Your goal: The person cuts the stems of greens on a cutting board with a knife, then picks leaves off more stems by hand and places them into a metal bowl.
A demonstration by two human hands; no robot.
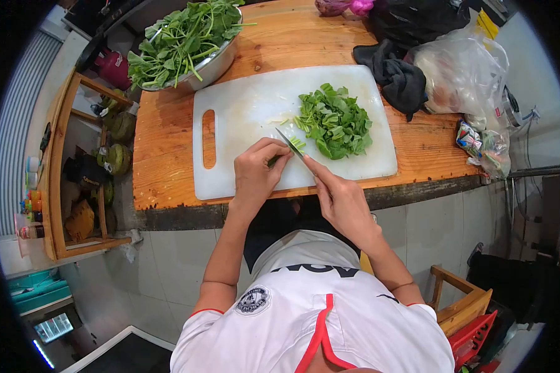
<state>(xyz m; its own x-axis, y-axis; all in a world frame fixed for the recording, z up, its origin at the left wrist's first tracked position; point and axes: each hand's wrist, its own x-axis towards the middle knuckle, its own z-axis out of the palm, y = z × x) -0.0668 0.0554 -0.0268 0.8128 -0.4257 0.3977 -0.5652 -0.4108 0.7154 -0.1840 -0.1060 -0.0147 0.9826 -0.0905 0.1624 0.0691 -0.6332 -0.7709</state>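
Note:
On the white cutting board (242, 133), my left hand (258, 169) is closed, its fingertips pinched on green stems (298, 144) whose ends show just past the blade. My right hand (342, 202) grips a kitchen knife (289, 142), index finger laid along it; its handle is hidden in the palm. The blade lies across the stems, right beside my left fingertips. A pile of chopped leafy greens (336, 121) rests on the board's right half. A few small cut bits are scattered to the left of the pile.
A metal bowl (221, 65) of uncut leafy greens (190, 40) stands at the wooden table's (280, 37) far left. A dark cloth (395, 78), a clear plastic bag (466, 68) and a black bag (410, 22) lie to the right. Gas cylinders (115, 158) stand at the left.

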